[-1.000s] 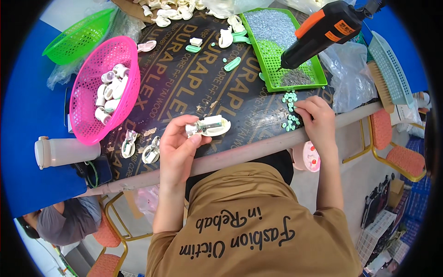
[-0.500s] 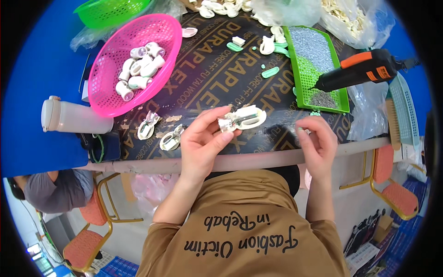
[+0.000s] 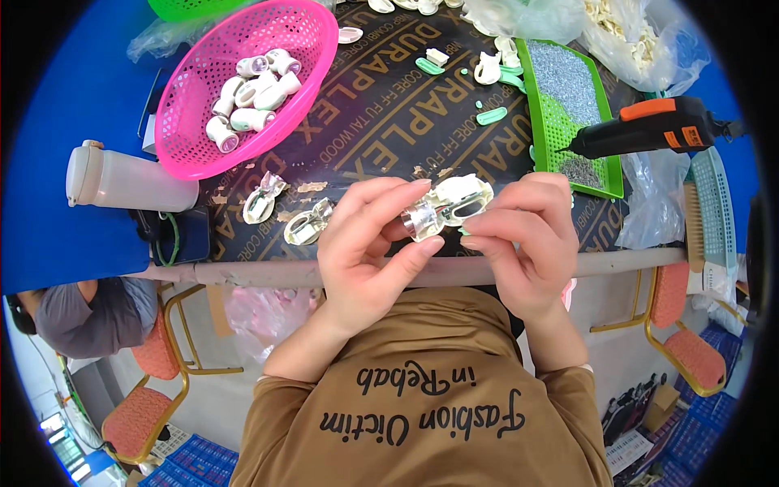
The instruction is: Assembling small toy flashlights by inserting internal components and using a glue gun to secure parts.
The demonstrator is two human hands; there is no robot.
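A small white plastic housing (image 3: 461, 191), open on one side with a silvery round reflector at its end, is gripped between the thumb and fingers of my left hand (image 3: 361, 247). Close against its right side, my right hand (image 3: 531, 243) is closed in a pinch. A tiny green piece (image 3: 464, 231) shows at those fingertips; most of it is hidden. Left of my left hand, two similar open housings (image 3: 261, 200) lie on the dark printed board (image 3: 381, 138).
A pink basket (image 3: 187, 122) holds several white assembled units. Farther right are a green tray (image 3: 614, 174) of small metal parts and, across it, a black-and-orange electric screwdriver (image 3: 641, 128). Green strips (image 3: 492, 116) lie mid-board. A white bottle (image 3: 130, 178) is at left.
My right hand has moved left, from beside the green tray to the housing. My left hand has turned the housing and shifted it slightly right. The whole view has shifted a little.
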